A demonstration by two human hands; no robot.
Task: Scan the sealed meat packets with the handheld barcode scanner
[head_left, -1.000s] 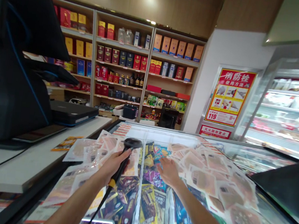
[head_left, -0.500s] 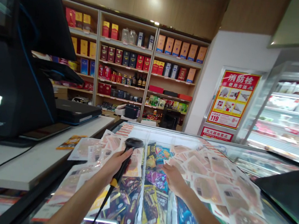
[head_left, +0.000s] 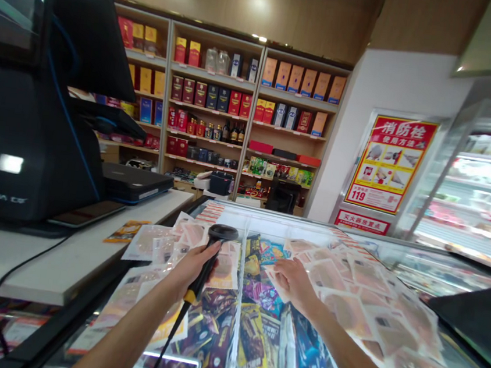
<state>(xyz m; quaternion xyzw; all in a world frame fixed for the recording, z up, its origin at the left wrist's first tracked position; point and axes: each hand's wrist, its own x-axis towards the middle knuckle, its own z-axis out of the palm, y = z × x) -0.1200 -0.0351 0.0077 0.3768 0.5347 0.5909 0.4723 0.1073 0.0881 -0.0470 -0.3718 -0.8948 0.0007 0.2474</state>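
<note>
My left hand [head_left: 192, 269] is wrapped around the handle of a black barcode scanner [head_left: 206, 273]. The scanner's round head points up and away, and its cable runs down toward me. My right hand [head_left: 294, 283] has curled fingers at a flat, clear-and-white food packet [head_left: 278, 282], at the inner edge of the right pile. The packet's edge shows beside the fingers; most of it is hidden under the hand. Similar flat packets [head_left: 340, 311] spread over the glass freezer top to the right, and more packets [head_left: 145, 242] lie to the left.
Through the freezer glass, colourful ice-cream wrappers [head_left: 255, 343] show. A white counter [head_left: 43, 271] on the left carries a black till [head_left: 36, 127] and an orange packet [head_left: 126, 231]. A dark panel [head_left: 476, 322] juts in at right. Shelves of boxed goods [head_left: 213, 96] stand behind.
My right hand has shifted slightly right, its fingers curling at a packet whose edge now shows to its left. My left hand keeps the scanner upright. The whole view has shifted slightly.
</note>
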